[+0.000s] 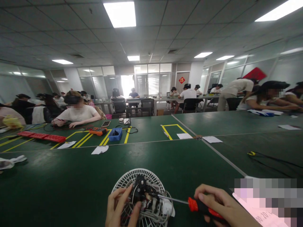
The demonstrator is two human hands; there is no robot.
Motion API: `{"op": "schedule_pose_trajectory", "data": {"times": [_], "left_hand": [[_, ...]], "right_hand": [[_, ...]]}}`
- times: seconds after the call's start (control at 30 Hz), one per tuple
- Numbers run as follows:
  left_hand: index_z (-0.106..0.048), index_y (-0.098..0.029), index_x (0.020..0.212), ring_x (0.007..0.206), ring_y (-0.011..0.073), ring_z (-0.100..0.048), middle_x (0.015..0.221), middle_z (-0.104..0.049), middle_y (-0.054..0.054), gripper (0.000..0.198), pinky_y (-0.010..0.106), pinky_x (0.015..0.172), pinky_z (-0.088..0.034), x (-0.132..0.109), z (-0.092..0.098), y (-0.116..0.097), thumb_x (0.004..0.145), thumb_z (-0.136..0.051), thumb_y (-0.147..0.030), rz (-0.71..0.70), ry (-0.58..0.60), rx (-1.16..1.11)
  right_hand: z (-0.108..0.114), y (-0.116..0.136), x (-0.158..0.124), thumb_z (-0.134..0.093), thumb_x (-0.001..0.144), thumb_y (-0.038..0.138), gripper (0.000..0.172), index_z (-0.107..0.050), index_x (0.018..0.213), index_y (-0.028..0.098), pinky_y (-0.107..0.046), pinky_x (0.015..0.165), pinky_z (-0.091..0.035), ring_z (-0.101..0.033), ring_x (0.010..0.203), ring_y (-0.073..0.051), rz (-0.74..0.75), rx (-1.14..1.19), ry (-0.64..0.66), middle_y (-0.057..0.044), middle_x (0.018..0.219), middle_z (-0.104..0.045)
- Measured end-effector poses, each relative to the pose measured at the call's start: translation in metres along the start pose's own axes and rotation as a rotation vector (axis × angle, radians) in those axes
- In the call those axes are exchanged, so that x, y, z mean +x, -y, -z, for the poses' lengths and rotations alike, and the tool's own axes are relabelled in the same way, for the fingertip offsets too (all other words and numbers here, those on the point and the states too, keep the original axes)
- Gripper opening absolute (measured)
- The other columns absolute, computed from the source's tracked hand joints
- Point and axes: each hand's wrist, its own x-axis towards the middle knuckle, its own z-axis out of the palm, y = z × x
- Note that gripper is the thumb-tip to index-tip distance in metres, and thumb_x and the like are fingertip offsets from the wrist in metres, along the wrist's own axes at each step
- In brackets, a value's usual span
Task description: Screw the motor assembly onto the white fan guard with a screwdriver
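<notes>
A round white fan grille [151, 172] lies on the green table in front of me, with a black motor housing [140, 189] and a tangle of pale cable [153, 217] in it. My left hand [121, 205] has its fingers closed around the left side of the motor housing. In my right hand [217, 201] is a screwdriver [193, 204] with a red and black handle. Its metal shaft points left, and the tip reaches in among the parts beside the motor housing. Exactly what the tip touches is too small to make out.
Across the table are a blue bin [115, 134], an orange multimeter [98, 131], red trays [42, 136], a phone [106, 124] and paper slips [99, 149]. A black cable [272, 157] lies at right. A co-worker [78, 110] sits opposite; others work farther back.
</notes>
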Motion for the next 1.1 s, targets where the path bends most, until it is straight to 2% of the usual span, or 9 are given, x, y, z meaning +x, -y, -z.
{"op": "schedule_pose_trajectory", "data": {"times": [0.2, 0.4, 0.57, 0.63, 0.7, 0.8, 0.9, 1.0, 1.1], "left_hand": [[-0.074, -0.024, 0.12, 0.102, 0.0242, -0.069, 0.119, -0.062, 0.009, 0.042, 0.036, 0.081, -0.063, -0.002, 0.004, 0.0, 0.091, -0.067, -0.053, 0.038, 0.059, -0.015], [-0.074, -0.024, 0.122, 0.109, 0.0251, -0.067, 0.123, -0.059, 0.01, 0.04, 0.04, 0.092, -0.062, -0.002, 0.009, 0.0, 0.092, -0.067, -0.049, 0.066, 0.119, -0.007], [-0.074, -0.023, 0.122, 0.109, 0.025, -0.066, 0.122, -0.059, 0.01, 0.04, 0.039, 0.09, -0.062, -0.003, 0.009, -0.001, 0.092, -0.067, -0.048, 0.052, 0.106, -0.004], [-0.073, -0.023, 0.123, 0.108, 0.0247, -0.066, 0.121, -0.059, 0.01, 0.04, 0.039, 0.09, -0.062, -0.003, 0.009, 0.0, 0.092, -0.067, -0.047, 0.044, 0.101, 0.0], [-0.073, -0.024, 0.124, 0.107, 0.0238, -0.066, 0.119, -0.059, 0.009, 0.039, 0.039, 0.09, -0.062, -0.003, 0.01, 0.002, 0.092, -0.068, -0.044, 0.022, 0.109, 0.006], [-0.072, -0.025, 0.126, 0.106, 0.0232, -0.067, 0.118, -0.059, 0.008, 0.039, 0.037, 0.089, -0.062, -0.001, 0.014, 0.005, 0.09, -0.071, -0.041, -0.021, 0.146, 0.032], [-0.071, -0.026, 0.128, 0.105, 0.0225, -0.067, 0.119, -0.058, 0.008, 0.041, 0.037, 0.09, -0.062, 0.0, 0.017, 0.006, 0.09, -0.072, -0.041, -0.027, 0.176, 0.057], [-0.07, -0.026, 0.131, 0.106, 0.0218, -0.067, 0.121, -0.057, 0.009, 0.042, 0.037, 0.091, -0.062, 0.0, 0.018, 0.006, 0.091, -0.071, -0.039, -0.028, 0.196, 0.071], [-0.069, -0.026, 0.131, 0.104, 0.0211, -0.067, 0.12, -0.056, 0.009, 0.042, 0.037, 0.091, -0.062, 0.0, 0.018, 0.006, 0.091, -0.071, -0.039, -0.038, 0.196, 0.063]], "right_hand": [[0.006, -0.002, -0.001, -0.07, 0.075, 0.078, 0.06, -0.059, 0.093, 0.022, -0.015, 0.034, -0.039, -0.047, 0.045, -0.008, 0.14, 0.031, -0.022, 0.006, 0.064, -0.053], [0.011, -0.005, -0.003, -0.079, 0.07, 0.072, 0.057, -0.062, 0.092, 0.023, -0.018, 0.039, -0.041, -0.052, 0.061, -0.014, 0.177, -0.005, -0.019, -0.001, 0.08, -0.06], [0.014, -0.002, -0.008, -0.085, 0.068, 0.061, 0.047, -0.066, 0.087, 0.022, -0.025, 0.059, -0.049, -0.058, 0.07, -0.017, 0.289, -0.091, -0.094, -0.001, 0.08, -0.062], [0.012, 0.001, -0.01, -0.086, 0.067, 0.06, 0.047, -0.067, 0.087, 0.022, -0.025, 0.063, -0.051, -0.06, 0.073, -0.018, 0.298, -0.103, -0.111, -0.001, 0.081, -0.063], [0.008, 0.004, -0.012, -0.081, 0.072, 0.065, 0.049, -0.067, 0.091, 0.022, -0.025, 0.058, -0.051, -0.061, 0.071, -0.018, 0.241, -0.074, -0.082, -0.002, 0.083, -0.065], [0.001, 0.009, -0.013, -0.061, 0.085, 0.076, 0.057, -0.067, 0.102, 0.022, -0.023, 0.045, -0.049, -0.062, 0.062, -0.016, 0.081, 0.003, 0.007, -0.004, 0.084, -0.068], [-0.001, 0.011, -0.013, -0.052, 0.089, 0.077, 0.06, -0.067, 0.102, 0.021, -0.016, 0.034, -0.035, -0.052, 0.044, -0.009, -0.026, 0.009, 0.048, -0.001, 0.072, -0.065], [0.0, 0.013, -0.014, -0.055, 0.088, 0.076, 0.059, -0.068, 0.102, 0.02, -0.013, 0.032, -0.027, -0.044, 0.039, -0.006, -0.005, -0.026, 0.038, 0.001, 0.067, -0.063], [0.002, 0.014, -0.015, -0.06, 0.086, 0.075, 0.058, -0.067, 0.104, 0.021, -0.015, 0.035, -0.036, -0.05, 0.046, -0.008, 0.054, -0.029, 0.034, 0.0, 0.074, -0.065]]}}
